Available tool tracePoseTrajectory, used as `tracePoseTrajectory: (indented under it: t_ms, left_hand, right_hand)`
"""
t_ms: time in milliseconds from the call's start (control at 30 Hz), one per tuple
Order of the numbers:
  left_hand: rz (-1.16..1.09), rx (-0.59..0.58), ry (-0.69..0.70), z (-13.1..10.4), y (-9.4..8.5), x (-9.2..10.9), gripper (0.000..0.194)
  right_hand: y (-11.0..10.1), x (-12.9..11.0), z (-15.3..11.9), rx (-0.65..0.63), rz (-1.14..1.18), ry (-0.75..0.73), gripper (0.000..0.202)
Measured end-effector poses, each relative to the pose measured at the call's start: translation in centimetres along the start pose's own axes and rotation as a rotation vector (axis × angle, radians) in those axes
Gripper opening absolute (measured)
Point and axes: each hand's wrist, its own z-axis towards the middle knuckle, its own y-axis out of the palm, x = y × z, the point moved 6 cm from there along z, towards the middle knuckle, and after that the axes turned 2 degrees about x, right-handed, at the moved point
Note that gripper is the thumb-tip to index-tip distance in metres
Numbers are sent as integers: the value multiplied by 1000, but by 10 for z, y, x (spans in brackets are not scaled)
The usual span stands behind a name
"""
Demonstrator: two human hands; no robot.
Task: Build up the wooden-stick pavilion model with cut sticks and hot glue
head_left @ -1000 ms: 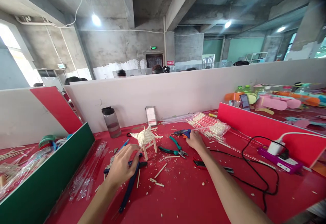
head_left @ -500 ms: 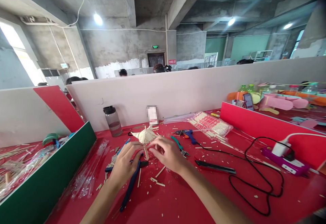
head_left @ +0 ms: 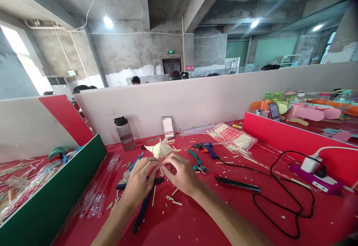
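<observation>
My left hand (head_left: 143, 177) and my right hand (head_left: 180, 172) meet at the centre of the red table, fingertips pinched close together. Between them shows part of a small pale wooden stick (head_left: 162, 171); which hand grips it is partly hidden by the fingers. Just beyond the fingertips sits a pale model made of thin sticks (head_left: 160, 149), with a rounded body and pointed ends. Under and beside my left hand lies a dark blue-handled tool (head_left: 142, 210). Green-handled pliers (head_left: 198, 161) rest to the right of my right hand.
A blue glue gun (head_left: 208, 149), a bundle of sticks (head_left: 233, 136) and a black cutter (head_left: 237, 183) lie on the right. A black cable loops near a purple power strip (head_left: 316, 178). A water bottle (head_left: 124, 134) stands back left. A green divider (head_left: 56, 190) borders the left.
My fingertips have come closer together, and my right hand has moved slightly down and inward. More of the stick model's right end shows. The stick between the hands is more covered.
</observation>
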Motion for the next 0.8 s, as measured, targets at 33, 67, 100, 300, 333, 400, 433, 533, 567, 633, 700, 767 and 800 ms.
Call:
tracePoseTrajectory:
  t_ms: [33, 67, 100, 300, 333, 400, 433, 533, 567, 633, 700, 767, 800]
  left_hand:
    - [5, 2, 4, 0, 0, 0, 15]
    - [9, 1, 6, 0, 0, 0, 16]
    - [13, 0, 7, 0, 0, 0, 16]
    - [29, -25, 3, -2, 3, -2, 16]
    - [29, -27, 3, -3, 3, -2, 16]
    - [25, -35, -2, -3, 3, -2, 15]
    - [21, -37, -10, -2, 3, -2, 15]
    - [15, -5, -66, -1, -3, -5, 14]
    - [17, 24, -100, 0, -8, -8, 14]
    - [28, 79, -175, 1, -17, -16, 17]
    - [47, 68, -233, 0, -22, -26, 25]
    - [70, -19, -232, 0, -21, -33, 31]
    - [82, -72, -213, -1, -18, -34, 31]
  right_hand:
    - [0, 0, 0, 0, -9, 7, 3]
    - [1, 0, 0, -2, -17, 11, 3]
    - [1, 0, 0, -6, -24, 12, 3]
    - [3, 0, 0, -18, -39, 2, 5]
    - [3, 0, 0, -18, -35, 7, 5]
    - [3, 2, 0, -14, -18, 16, 6]
    - [3, 3, 0, -9, -10, 20, 6]
    - [2, 7, 0, 10, 5, 32, 6]
    - [2, 9, 0, 16, 6, 38, 7]
    - [1, 13, 0, 25, 8, 52, 7]
    - [1, 17, 0, 31, 7, 68, 7]
    - [3, 20, 0, 34, 1, 80, 7]
    - [4, 22, 0, 32, -3, 84, 7]
